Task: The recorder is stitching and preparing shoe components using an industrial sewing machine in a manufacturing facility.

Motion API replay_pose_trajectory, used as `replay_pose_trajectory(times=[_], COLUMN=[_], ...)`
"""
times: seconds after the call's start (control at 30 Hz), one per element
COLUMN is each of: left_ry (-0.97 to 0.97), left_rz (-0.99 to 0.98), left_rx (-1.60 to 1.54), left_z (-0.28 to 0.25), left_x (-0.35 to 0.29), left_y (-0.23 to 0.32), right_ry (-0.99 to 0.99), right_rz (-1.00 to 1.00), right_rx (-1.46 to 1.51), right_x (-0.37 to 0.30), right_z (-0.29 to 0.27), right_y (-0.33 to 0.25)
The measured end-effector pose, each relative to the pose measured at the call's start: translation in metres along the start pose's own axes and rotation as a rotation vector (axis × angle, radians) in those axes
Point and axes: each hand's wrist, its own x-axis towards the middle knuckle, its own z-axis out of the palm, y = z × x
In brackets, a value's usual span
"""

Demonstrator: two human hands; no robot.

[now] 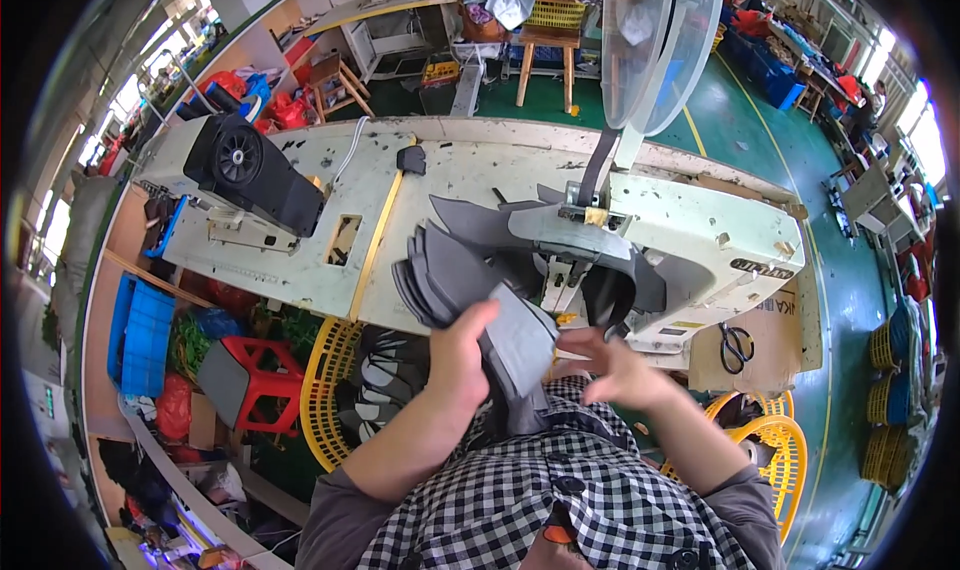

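My left hand is closed round a stack of grey shoe-upper pieces, its thumb lying over the top. The stack is tilted between my body and the sewing machine, with a lighter grey face turned up at its near end. Just right of that end is my right hand, slightly blurred, with thumb and fingers apart; whether the fingertips touch the stack I cannot tell. More dark grey pieces lie behind the stack and round the machine's arm, with some of the needle area hidden.
Black scissors lie on cardboard at the table's right. A second machine head stands at the left. Below are a yellow basket holding pieces, yellow baskets at right, and a red stool. Clear plastic discs rise behind the machine.
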Motion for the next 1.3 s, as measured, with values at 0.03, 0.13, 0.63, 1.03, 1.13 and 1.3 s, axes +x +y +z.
replay_pose_trajectory(times=[0.03, 0.13, 0.63, 1.03, 1.13, 1.3], left_ry=[-0.087, -0.433, -0.256, -0.018, 0.048, 0.057], left_rz=[-0.058, 0.202, 0.692, 0.847, 0.619, 0.588], left_rx=[-0.05, -0.054, 0.533, 0.662, 0.622, 0.6], left_z=[0.0, 0.008, -0.003, 0.027, 0.021, 0.018], left_x=[-0.014, -0.036, -0.021, 0.024, 0.042, 0.049], left_y=[-0.002, 0.015, 0.021, 0.031, 0.008, -0.005], right_ry=[0.056, 0.117, 0.147, 0.406, 0.482, 0.56], right_rz=[-0.114, -0.118, -0.114, -0.024, 0.188, 0.185], right_rx=[-0.202, -0.322, -0.524, -0.372, -0.28, 0.049], right_x=[-0.001, 0.007, 0.005, 0.006, 0.02, 0.029], right_z=[0.019, 0.048, 0.067, -0.026, -0.034, -0.036], right_y=[0.021, 0.0, -0.022, -0.125, -0.102, -0.076])
